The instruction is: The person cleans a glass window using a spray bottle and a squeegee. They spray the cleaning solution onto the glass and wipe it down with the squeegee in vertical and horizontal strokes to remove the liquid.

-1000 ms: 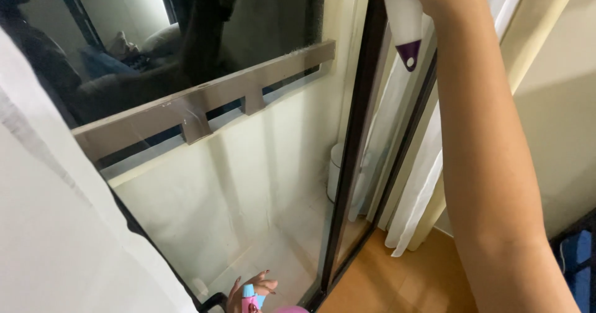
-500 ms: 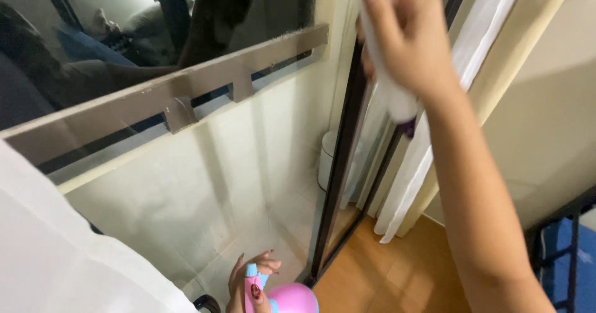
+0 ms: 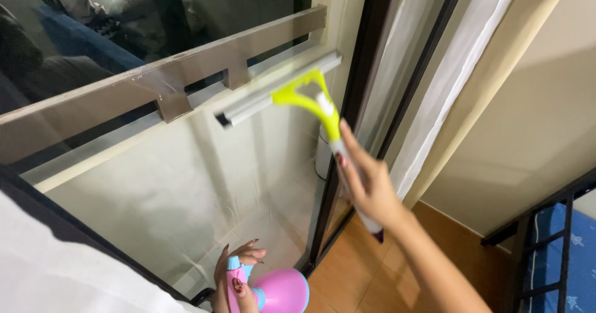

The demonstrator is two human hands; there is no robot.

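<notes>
Fingers (image 3: 355, 164) of the right hand (image 3: 367, 189) curl tight around the white handle of a squeegee (image 3: 310, 99), whose yellow-green head and grey blade lie against the glass door (image 3: 186, 182) toward eleven o'clock from the hand. At seven o'clock, low in view, the left hand (image 3: 234, 276) grips a pink spray bottle (image 3: 279, 291), fingers wrapped at its blue trigger. White curtain (image 3: 434, 102) hangs at one o'clock

A big glass door (image 3: 186, 182) in a dark frame (image 3: 347, 133) shows a pale balcony wall outside, with white curtains (image 3: 447, 83) beside it, a cream wall (image 3: 534, 127), an orange wood floor (image 3: 366, 276), and a blue bed (image 3: 580, 251) in the corner.
</notes>
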